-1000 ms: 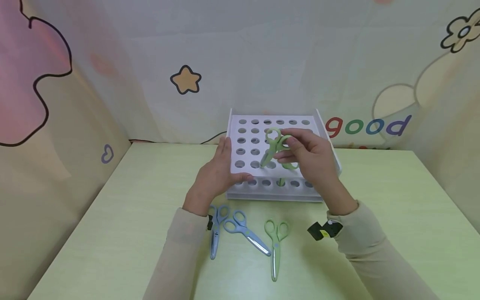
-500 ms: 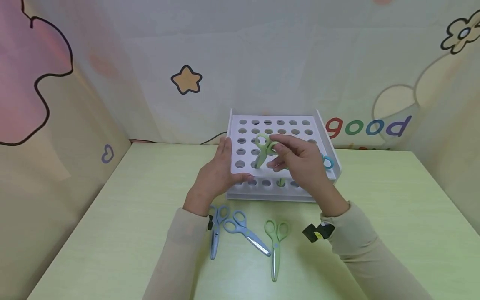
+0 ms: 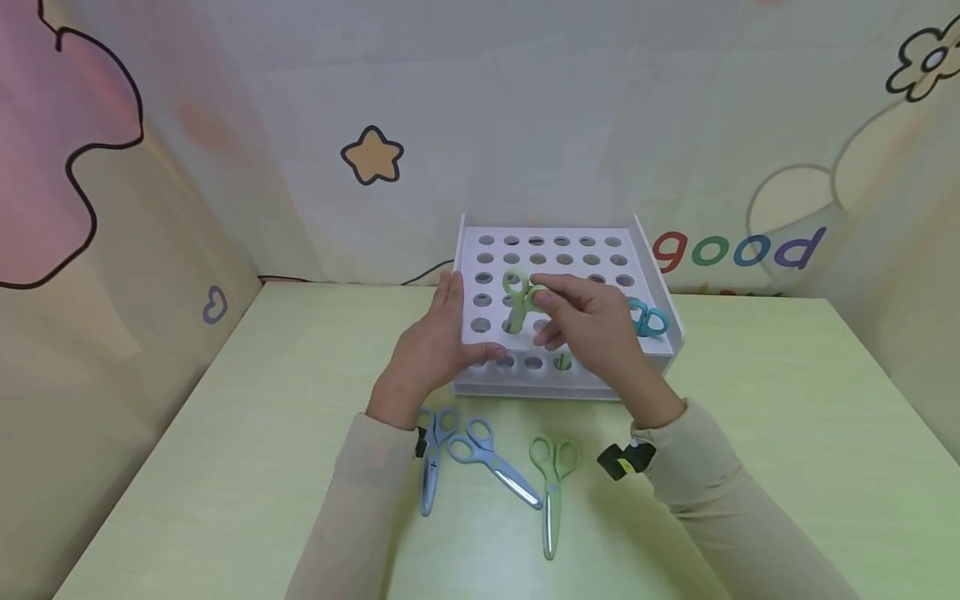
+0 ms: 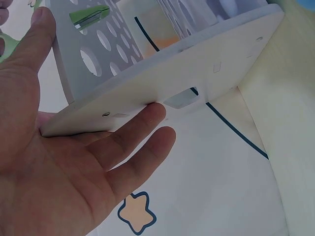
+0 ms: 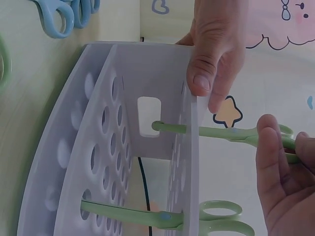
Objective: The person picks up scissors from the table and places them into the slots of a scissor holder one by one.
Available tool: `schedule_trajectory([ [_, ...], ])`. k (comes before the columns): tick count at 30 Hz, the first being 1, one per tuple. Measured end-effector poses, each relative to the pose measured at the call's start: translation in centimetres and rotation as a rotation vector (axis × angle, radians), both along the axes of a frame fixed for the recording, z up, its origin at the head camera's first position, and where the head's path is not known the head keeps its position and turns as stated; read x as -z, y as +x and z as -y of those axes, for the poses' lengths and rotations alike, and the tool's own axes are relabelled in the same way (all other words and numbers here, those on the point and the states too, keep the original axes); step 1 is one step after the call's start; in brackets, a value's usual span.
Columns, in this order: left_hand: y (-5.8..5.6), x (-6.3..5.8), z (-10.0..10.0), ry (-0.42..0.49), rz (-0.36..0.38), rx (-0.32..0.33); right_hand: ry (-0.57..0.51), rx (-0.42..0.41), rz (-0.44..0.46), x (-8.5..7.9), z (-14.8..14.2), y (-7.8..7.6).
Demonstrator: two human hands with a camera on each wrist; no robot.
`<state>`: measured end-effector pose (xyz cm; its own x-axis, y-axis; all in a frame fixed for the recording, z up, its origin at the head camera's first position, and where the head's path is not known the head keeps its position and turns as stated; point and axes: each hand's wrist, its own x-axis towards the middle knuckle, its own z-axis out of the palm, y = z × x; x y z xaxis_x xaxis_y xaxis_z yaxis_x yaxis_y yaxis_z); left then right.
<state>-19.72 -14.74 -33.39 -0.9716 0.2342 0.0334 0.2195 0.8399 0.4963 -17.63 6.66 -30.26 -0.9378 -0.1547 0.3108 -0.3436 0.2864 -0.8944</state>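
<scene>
Grn scissors (image 3: 519, 308) lower thru rack top (image 3: 498, 249)

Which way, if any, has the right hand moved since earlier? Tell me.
Yes: the right hand has moved left relative to the rack, and slightly lower.

The rack (image 3: 547, 388) was plain white. The scissors (image 3: 517, 315) in the right hand (image 3: 596, 321) and the second pair (image 5: 133, 216) standing in the rack were light green; the handles (image 3: 642, 325) at the rack's right were teal. On the pale yellow-green table (image 3: 225, 458), two pairs were blue (image 3: 483, 455) (image 3: 430, 471) and one green (image 3: 552, 500). The sleeves (image 3: 360, 492) were plain beige. The greyish-white backdrop (image 3: 480, 108) bore a black-outlined orange star (image 3: 372, 156) and a word (image 3: 738, 251) lettered in red, green, blue and purple.
</scene>
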Motion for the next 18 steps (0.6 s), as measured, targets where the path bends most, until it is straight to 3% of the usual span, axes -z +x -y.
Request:
schedule_trajectory([
  [6, 0.06, -0.28, -0.08, -0.004, 0.01, 0.008, 0.068, 0.04, 0.037, 0.07, 0.57, 0.06],
  [18, 0.04, -0.26, -0.07, -0.032, 0.014, -0.003, 0.106, 0.028, 0.092, 0.78, 0.95, 0.07],
])
